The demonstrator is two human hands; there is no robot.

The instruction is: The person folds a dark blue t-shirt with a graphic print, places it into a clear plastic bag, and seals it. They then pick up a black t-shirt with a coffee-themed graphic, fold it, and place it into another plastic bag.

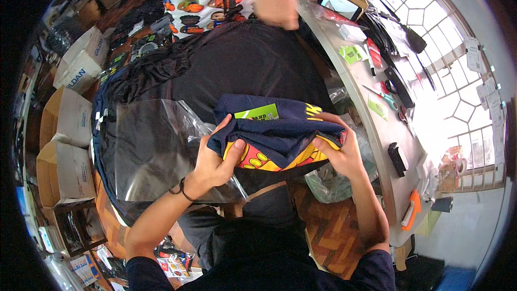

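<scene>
Between my two hands is a folded navy T-shirt (285, 133) with a yellow and red print. My left hand (215, 163) grips its left end, the thumb lying over the printed side. The right end is pinched in my right hand (346, 151), thumb in front and fingers behind. A lime green card (269, 111) rests on the upper part of the shirt, its lower edge hidden by a fold. Beside my left hand, a clear plastic bag (148, 156) lies flat on the black cloth (247, 59), partly under my wrist.
Another person's arm (273, 1) reaches in above, near a white printed fabric (207, 5). Cardboard boxes (67, 172) line the left. Along the right, a table (371, 140) carries scissors (383, 95), an orange-handled cutter (412, 209) and a phone (339, 4).
</scene>
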